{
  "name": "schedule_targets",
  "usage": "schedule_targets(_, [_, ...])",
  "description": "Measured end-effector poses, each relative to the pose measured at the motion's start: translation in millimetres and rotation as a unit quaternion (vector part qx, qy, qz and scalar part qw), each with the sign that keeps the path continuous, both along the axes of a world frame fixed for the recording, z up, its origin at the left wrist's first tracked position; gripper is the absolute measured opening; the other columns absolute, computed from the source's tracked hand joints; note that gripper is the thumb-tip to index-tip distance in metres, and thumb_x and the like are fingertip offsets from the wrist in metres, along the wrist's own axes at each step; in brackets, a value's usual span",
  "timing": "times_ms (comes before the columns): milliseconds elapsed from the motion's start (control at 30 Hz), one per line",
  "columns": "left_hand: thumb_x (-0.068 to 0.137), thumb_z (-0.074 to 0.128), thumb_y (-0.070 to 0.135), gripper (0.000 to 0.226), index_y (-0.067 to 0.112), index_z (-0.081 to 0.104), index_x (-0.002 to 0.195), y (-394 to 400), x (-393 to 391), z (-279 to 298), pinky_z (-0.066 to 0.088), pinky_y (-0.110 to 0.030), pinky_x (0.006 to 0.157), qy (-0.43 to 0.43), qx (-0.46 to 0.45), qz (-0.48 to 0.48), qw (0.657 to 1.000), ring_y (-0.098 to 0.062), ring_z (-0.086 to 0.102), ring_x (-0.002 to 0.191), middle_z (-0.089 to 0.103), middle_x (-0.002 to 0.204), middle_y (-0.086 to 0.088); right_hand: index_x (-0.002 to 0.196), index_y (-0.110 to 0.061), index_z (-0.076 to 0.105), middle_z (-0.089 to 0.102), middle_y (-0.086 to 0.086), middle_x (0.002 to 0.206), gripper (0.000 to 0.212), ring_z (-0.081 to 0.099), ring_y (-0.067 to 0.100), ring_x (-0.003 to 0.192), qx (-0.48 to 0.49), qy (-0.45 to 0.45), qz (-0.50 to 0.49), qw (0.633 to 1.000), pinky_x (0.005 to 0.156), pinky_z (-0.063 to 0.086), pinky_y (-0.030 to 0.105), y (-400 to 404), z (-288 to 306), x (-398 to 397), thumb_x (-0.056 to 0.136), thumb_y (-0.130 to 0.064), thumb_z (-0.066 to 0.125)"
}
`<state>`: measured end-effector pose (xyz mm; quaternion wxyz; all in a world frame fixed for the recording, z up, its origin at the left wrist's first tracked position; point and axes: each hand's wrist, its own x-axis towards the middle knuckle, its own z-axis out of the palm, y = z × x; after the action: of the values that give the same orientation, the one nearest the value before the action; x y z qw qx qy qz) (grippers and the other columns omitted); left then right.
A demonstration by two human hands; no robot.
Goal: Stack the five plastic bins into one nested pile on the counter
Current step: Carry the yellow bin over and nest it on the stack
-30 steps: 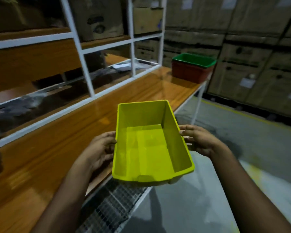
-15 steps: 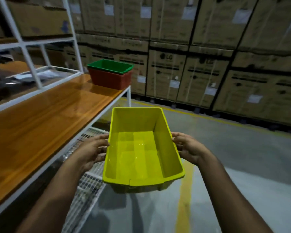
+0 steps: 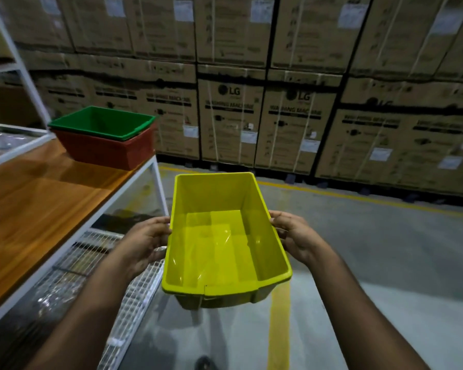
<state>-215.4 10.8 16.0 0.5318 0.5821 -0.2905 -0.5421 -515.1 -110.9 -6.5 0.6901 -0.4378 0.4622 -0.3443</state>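
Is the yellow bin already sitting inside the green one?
No, the yellow bin is held between the left hand and right hand, away from the green bin on the counter.

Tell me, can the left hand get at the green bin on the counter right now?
Probably not yet. The left hand and right hand both grip the yellow bin, and the green bin, nested in the red bin, sits well ahead at the counter's far end.

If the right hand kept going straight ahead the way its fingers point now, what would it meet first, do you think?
The right hand points inward at the yellow bin, whose side wall it already grips. It would press straight into that wall; nothing else lies between.
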Motion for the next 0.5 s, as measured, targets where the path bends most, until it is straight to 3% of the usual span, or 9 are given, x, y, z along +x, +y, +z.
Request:
schedule_targets(100, [0.092,0.045,0.000,0.028,0.012,0.065,0.108,-72.3,9.7,-2.6,0.056,-0.034,0.062,0.000,0.000,-0.011,1.000,-0.021,0.066,0.073,0.071,0.086,-0.009,0.110,-0.010,0.070,0.075,0.009,0.087,0.030,0.068,0.021,0.076,-0.018,0.002,-0.006,1.000,0.064,0.057,0.031,-62.6,3.0,6.9,0.094,0.001,0.048])
schedule_targets(233, [0.092,0.044,0.000,0.030,0.013,0.065,0.109,-170.4,33.3,0.1,0.051,-0.040,0.075,0.004,-0.001,-0.014,1.000,-0.024,0.063,0.079,0.072,0.085,-0.010,0.103,-0.012,0.070,0.077,0.003,0.081,0.029,0.070,0.017,0.074,-0.040,-0.002,-0.019,0.999,0.064,0.056,0.029,-155.5,16.3,30.1,0.095,0.002,0.047])
schedule_targets(367, [0.093,0.045,0.002,0.027,0.017,0.065,0.104,-243.7,57.6,21.6,0.056,-0.029,0.058,-0.017,-0.009,0.001,1.000,-0.015,0.068,0.066,0.074,0.075,-0.001,0.117,-0.004,0.068,0.075,0.014,0.102,0.031,0.070,0.024,0.085,-0.064,-0.008,-0.015,0.998,0.079,0.056,0.037,-236.7,30.7,60.5,0.094,0.002,0.049])
schedule_targets(500, [0.089,0.048,0.002,0.028,0.014,0.065,0.108,-301.5,89.0,43.0,0.054,-0.029,0.061,-0.026,-0.030,0.054,0.998,-0.018,0.063,0.072,0.072,0.079,-0.003,0.101,-0.010,0.072,0.077,0.009,0.088,0.027,0.069,0.023,0.080,-0.073,-0.027,0.007,0.997,0.081,0.052,0.041,-310.9,47.0,101.9,0.094,0.002,0.049])
